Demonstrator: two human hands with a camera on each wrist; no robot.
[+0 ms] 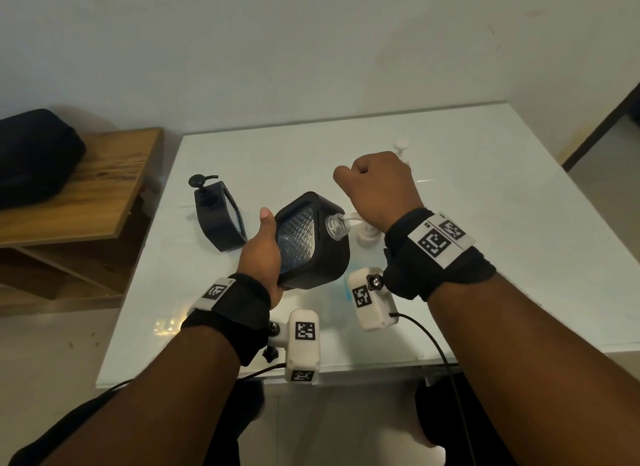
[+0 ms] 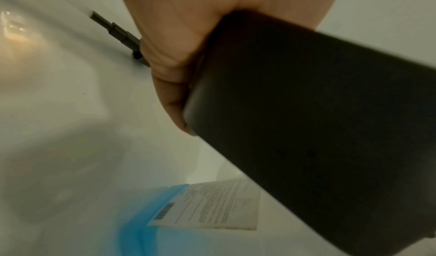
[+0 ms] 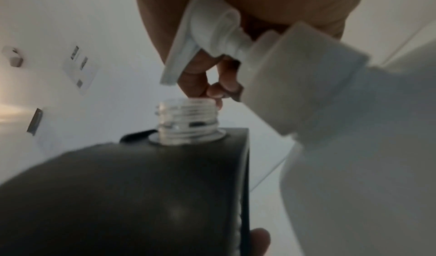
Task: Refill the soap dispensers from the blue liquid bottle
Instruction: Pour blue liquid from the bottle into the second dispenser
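My left hand [image 1: 263,247] [image 2: 169,73] grips a black soap dispenser [image 1: 311,250] [image 2: 318,129] [image 3: 141,194] and holds it tilted above the table. Its clear threaded neck [image 1: 337,225] [image 3: 187,120] is uncapped and points toward my right hand [image 1: 377,185] [image 3: 205,86]. That hand is a fist just above the neck, thumb and fingertips together, with nothing visible in them. The blue liquid bottle [image 2: 146,222] [image 1: 346,290] lies on the table under the dispenser, label up. A white pump bottle [image 1: 367,238] [image 3: 342,129] stands below my right wrist.
A second black dispenser [image 1: 218,216] with its pump on stands at the left of the white table [image 1: 485,257]. A black pump stem [image 2: 113,34] shows behind my left hand. Another white pump top [image 1: 401,146] peeks out behind my right hand. A wooden shelf [image 1: 104,188] with a black bag [image 1: 31,157] is left.
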